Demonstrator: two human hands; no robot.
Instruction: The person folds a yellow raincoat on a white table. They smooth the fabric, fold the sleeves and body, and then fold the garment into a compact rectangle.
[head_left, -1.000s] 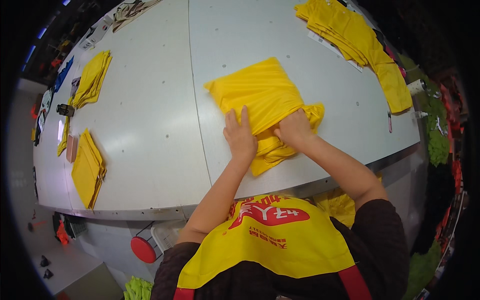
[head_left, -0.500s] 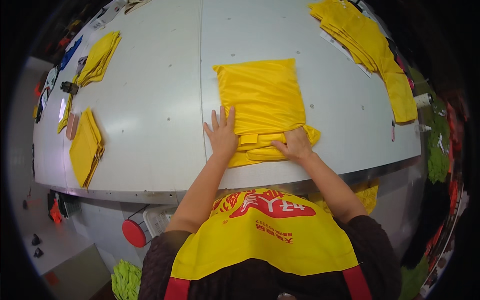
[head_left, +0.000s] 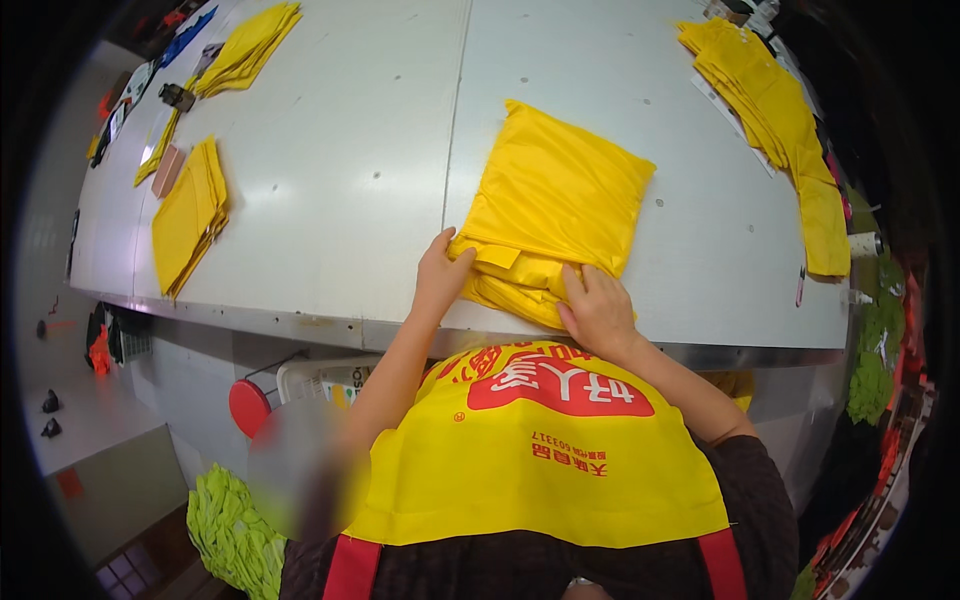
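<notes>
A flat yellow cloth bundle lies on the white table in front of me, turned at a slant, with a loose, folded end nearest me. A small yellow tab sticks out at that folded end. My left hand grips the bundle's left corner, thumb and fingers at its edge. At the lower right, my right hand has its fingers bent over the folds and its thumb against the near side. What lies under the right fingers is hidden.
Yellow cloth stacks lie at the left, far left and far right. A pinkish block touches the left stack. Below the table edge stand a red round stool seat and a white basket; lime-green cloth is heaped lower left.
The bundle has turned clockwise, its far end now pointing up and right. My left hand went from spread flat to gripping the corner; my right fingers came out from under the upper layer.
</notes>
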